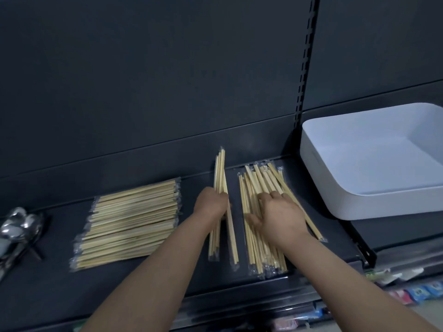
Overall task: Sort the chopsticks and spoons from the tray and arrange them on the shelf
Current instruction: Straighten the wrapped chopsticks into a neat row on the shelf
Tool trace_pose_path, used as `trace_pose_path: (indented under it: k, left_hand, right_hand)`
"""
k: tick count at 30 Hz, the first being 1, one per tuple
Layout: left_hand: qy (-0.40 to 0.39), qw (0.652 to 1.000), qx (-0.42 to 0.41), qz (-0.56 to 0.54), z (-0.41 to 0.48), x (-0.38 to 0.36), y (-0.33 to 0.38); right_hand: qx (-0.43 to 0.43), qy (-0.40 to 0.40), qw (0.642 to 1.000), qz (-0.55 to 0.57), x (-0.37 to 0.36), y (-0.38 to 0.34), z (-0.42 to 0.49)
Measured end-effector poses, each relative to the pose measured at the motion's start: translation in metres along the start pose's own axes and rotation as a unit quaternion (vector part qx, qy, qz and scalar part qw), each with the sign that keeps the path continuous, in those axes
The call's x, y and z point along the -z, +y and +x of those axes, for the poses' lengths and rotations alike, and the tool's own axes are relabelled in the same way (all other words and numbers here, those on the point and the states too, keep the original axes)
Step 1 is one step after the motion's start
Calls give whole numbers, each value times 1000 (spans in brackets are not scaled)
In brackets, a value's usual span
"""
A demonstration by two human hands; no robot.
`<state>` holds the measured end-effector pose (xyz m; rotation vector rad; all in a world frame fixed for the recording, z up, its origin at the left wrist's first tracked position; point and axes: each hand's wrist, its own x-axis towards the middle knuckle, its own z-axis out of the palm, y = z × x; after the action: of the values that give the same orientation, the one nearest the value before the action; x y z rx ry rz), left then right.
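From the head camera, the person is reaching both bare forearms out over a dark shelf. The left hand is curling its fingers round a small bundle of chopsticks, each pair in a clear wrapper. It is gripping the bundle near its middle. The bundle is running away from the person, its far ends pointing up towards the dark back panel and its near ends fanning out slightly over the shelf. Whether those near ends are touching the shelf I cannot tell.

Just to the right, the right hand is lying palm down with fingers straight and spread, pressing on a loose pile of chopsticks. The hand is grasping nothing. The sticks in this pile are also wrapped and are crossing one another at slight angles, a few straying out to the right.

To the left of the held bundle, well apart from it, a neat stack of chopsticks is lying crosswise on the shelf, its sticks running side to side. At the far left edge, several shiny metal spoons are lying together, blurred.

A white tray is sitting at the right end of the shelf, near the loose pile and apart from it. Below the shelf's front edge, coloured packets are showing on a lower level, too blurred to read.
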<state>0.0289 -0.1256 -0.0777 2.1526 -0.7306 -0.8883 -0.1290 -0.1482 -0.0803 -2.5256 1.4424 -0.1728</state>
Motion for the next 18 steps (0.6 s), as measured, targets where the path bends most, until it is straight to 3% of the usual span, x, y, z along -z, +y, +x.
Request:
trace_pose_path:
  k: [6, 12, 15, 18]
  left_hand:
    - [13, 994, 15, -109, -8, 9, -9]
    - [6, 991, 6, -132, -7, 16, -16]
    - [-7, 982, -38, -184, -9, 18, -15]
    - [-6, 966, -96, -240, -15, 28, -10]
  right_hand:
    - [-64, -75, 994, 40, 3, -15, 20]
    - [-76, -45, 990, 108, 2, -13, 26]
    - [-63, -24, 978, 197, 4, -16, 29]
    - [-43, -47, 935, 348, 7, -32, 27]
